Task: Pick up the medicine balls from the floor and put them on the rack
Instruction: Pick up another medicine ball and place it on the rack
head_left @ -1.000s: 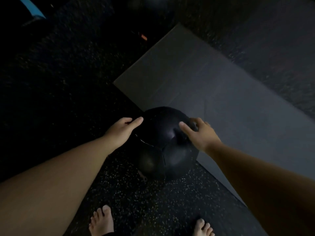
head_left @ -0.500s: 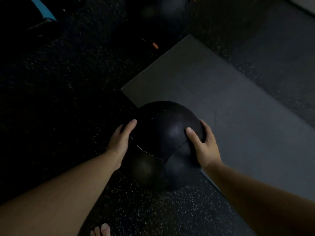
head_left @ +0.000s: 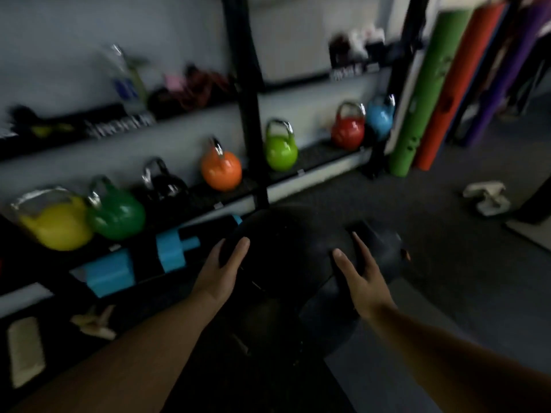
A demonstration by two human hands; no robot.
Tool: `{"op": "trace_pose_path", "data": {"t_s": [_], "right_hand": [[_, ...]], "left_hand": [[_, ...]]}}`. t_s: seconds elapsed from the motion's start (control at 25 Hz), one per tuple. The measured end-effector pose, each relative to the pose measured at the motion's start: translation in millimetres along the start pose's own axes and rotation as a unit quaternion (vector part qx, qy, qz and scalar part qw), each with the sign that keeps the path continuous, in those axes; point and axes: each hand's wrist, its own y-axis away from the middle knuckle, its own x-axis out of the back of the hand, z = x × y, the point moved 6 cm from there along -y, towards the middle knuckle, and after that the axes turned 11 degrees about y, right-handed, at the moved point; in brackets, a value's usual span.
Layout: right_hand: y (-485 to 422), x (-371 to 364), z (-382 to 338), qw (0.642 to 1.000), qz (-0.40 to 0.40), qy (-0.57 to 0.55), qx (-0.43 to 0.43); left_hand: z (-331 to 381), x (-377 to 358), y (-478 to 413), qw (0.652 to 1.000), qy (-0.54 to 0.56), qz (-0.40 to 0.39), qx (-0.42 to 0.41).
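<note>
I hold a large black medicine ball between both palms, lifted off the floor in front of me. My left hand presses its left side and my right hand its right side, fingers spread flat. A second dark ball lies on the floor just behind the held one, partly hidden. The black rack stands ahead against the wall, with shelves running left and right. The frame is blurred by motion.
Several coloured kettlebells line the lower shelf, among them an orange one and a light green one. Rolled mats lean at the right. A white cloth lies on the floor. Blue blocks sit on the bottom shelf.
The ball has come up off the floor between my hands. My view has swung up from the floor and grey mat to the rack and wall.
</note>
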Motion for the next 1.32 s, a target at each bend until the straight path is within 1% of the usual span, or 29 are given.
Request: {"op": "trace_pose_path", "data": {"t_s": [0.12, 0.2, 0.36, 0.44, 0.52, 0.6, 0.68, 0.84, 1.0, 1.08, 1.2, 1.28, 1.32], "right_hand": [[-23.8, -24.5, -183.7, 0.995, 0.002, -0.022, 0.092], [-34.4, -44.4, -300.3, 0.987, -0.007, -0.040, 0.157], [-49.0, -75.0, -470.8, 0.969, -0.032, -0.064, 0.236], [-60.1, -91.0, -537.3, 0.961, -0.038, -0.072, 0.264], [-74.3, -106.3, -595.0, 0.949, -0.044, -0.095, 0.296], [-97.0, -121.8, -639.4, 0.937, -0.050, -0.115, 0.325], [-122.0, -146.0, -683.2, 0.925, -0.071, -0.108, 0.356], [-179.9, -214.5, -764.1, 0.913, -0.094, -0.100, 0.384], [-218.1, -286.6, -834.8, 0.896, -0.126, -0.114, 0.411], [-240.9, -322.3, -867.1, 0.890, -0.114, -0.120, 0.424], [-283.2, -372.0, -909.4, 0.895, -0.065, -0.131, 0.422], [-308.2, -397.1, -924.0, 0.903, -0.039, -0.122, 0.411], [-321.3, -416.0, -927.0, 0.908, -0.028, -0.110, 0.403]], "left_hand": [[165.4, 71.9, -6.2, 0.994, 0.022, 0.046, -0.100], [265.6, 124.9, -0.3, 0.987, 0.022, 0.081, -0.139], [423.6, 200.4, 17.3, 0.962, 0.024, 0.134, -0.235], [487.7, 230.0, 19.9, 0.949, 0.016, 0.155, -0.273], [538.7, 251.5, 11.6, 0.942, 0.019, 0.162, -0.293], [573.3, 268.2, -1.7, 0.940, 0.024, 0.169, -0.296], [600.9, 288.3, -17.4, 0.928, 0.029, 0.195, -0.316], [655.7, 340.2, -61.7, 0.903, 0.028, 0.267, -0.336], [700.7, 402.7, -108.3, 0.887, 0.033, 0.297, -0.352], [726.6, 432.6, -141.0, 0.883, 0.023, 0.288, -0.370], [766.1, 473.4, -201.3, 0.876, 0.000, 0.259, -0.407], [779.6, 485.6, -242.2, 0.868, -0.044, 0.241, -0.433], [782.7, 490.0, -267.3, 0.865, -0.090, 0.227, -0.439]]}}
